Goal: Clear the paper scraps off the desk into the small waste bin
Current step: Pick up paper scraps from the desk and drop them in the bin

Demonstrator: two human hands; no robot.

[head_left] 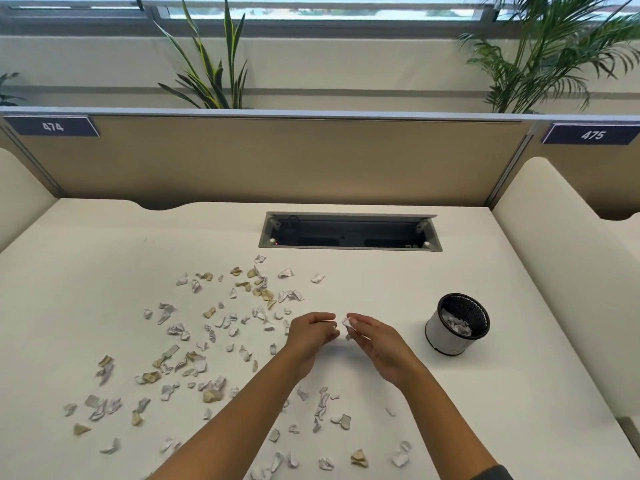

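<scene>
Several white and tan paper scraps lie scattered over the left and near part of the cream desk. A small waste bin, white with a black mesh inside, stands tilted at the right and holds some scraps. My right hand pinches white paper scraps at its fingertips, left of the bin. My left hand hovers beside it with curled fingers, and a bit of white paper shows at its fingertips.
An open cable tray is sunk into the desk at the back. A tan partition closes the far edge, with cream side dividers left and right. Plants stand behind the partition.
</scene>
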